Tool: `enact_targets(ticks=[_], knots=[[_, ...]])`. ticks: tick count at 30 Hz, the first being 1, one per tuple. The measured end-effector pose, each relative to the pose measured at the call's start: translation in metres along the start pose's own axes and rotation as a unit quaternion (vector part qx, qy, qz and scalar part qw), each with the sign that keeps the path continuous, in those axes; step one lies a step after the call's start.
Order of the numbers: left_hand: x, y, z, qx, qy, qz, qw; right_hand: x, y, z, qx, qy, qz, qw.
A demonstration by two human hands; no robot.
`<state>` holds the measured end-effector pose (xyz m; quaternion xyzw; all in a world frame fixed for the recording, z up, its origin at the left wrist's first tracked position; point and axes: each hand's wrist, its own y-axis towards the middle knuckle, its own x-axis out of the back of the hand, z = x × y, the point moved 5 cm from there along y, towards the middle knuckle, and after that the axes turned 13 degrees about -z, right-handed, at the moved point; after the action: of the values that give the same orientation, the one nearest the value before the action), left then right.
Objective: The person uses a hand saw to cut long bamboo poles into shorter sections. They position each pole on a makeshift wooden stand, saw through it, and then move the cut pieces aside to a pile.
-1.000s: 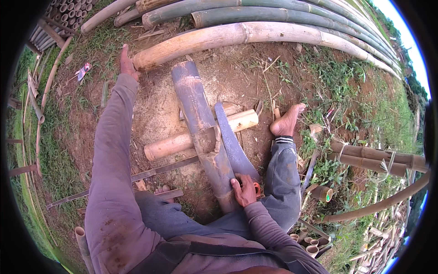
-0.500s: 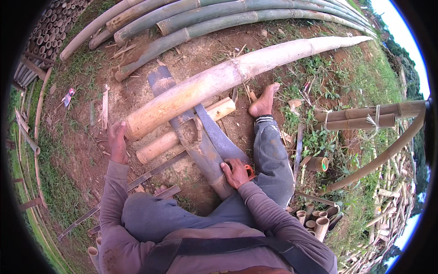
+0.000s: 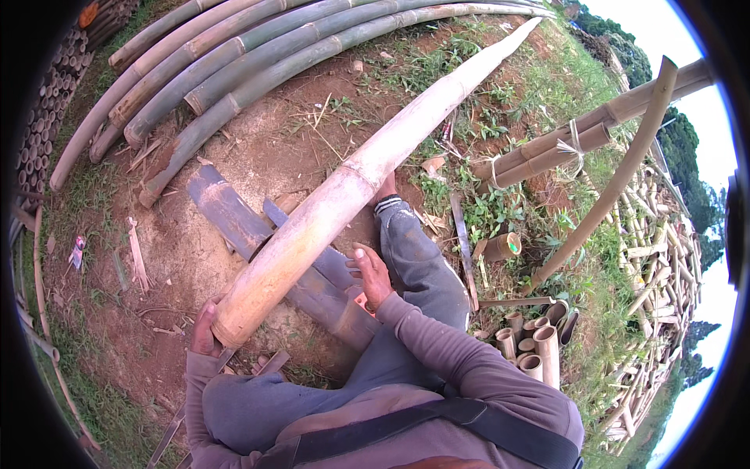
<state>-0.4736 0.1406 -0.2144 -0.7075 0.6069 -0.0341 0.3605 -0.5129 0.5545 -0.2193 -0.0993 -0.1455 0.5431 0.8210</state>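
I sit on bare earth with a long pale bamboo pole (image 3: 344, 195) lying diagonally across my lap, its thick cut end near my left knee. My left hand (image 3: 205, 328) grips that cut end from the left side. My right hand (image 3: 371, 273) hovers just right of the pole with its fingers spread, over dark split bamboo slabs (image 3: 234, 215) that lie under the pole. Something small and orange (image 3: 361, 301) shows beneath the right hand. My right leg (image 3: 414, 250) stretches out beside the pole, the foot hidden behind it.
Several long green bamboo poles (image 3: 258, 59) lie stacked at the top left. Short cut bamboo sections (image 3: 531, 340) stand upright at the right, near a bound bamboo frame (image 3: 562, 148). A flat blade-like strip (image 3: 462, 242) lies on the grass by my right leg. Stacked bamboo ends (image 3: 47, 117) fill the left edge.
The left hand has dragged the pale pole's thick end toward me and swung it over the dark slabs. The right hand has lifted off the slab and opened.
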Motion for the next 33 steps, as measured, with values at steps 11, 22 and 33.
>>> enact_targets(ticks=[11, 22, 33], knots=[[-0.004, -0.025, 0.000, -0.148, 0.041, -0.032, 0.988, -0.038, 0.144, 0.137, -0.034, 0.399, -0.038, 0.915], [-0.021, -0.127, -0.109, -0.419, 0.192, -0.071, 0.885, -0.044, 0.078, 0.189, 0.021, 0.528, 0.016, 0.849], [0.245, -0.248, -0.086, -0.382, -0.081, -0.298, 0.871, -0.078, -0.051, 0.103, -0.180, 0.411, 0.172, 0.877]])
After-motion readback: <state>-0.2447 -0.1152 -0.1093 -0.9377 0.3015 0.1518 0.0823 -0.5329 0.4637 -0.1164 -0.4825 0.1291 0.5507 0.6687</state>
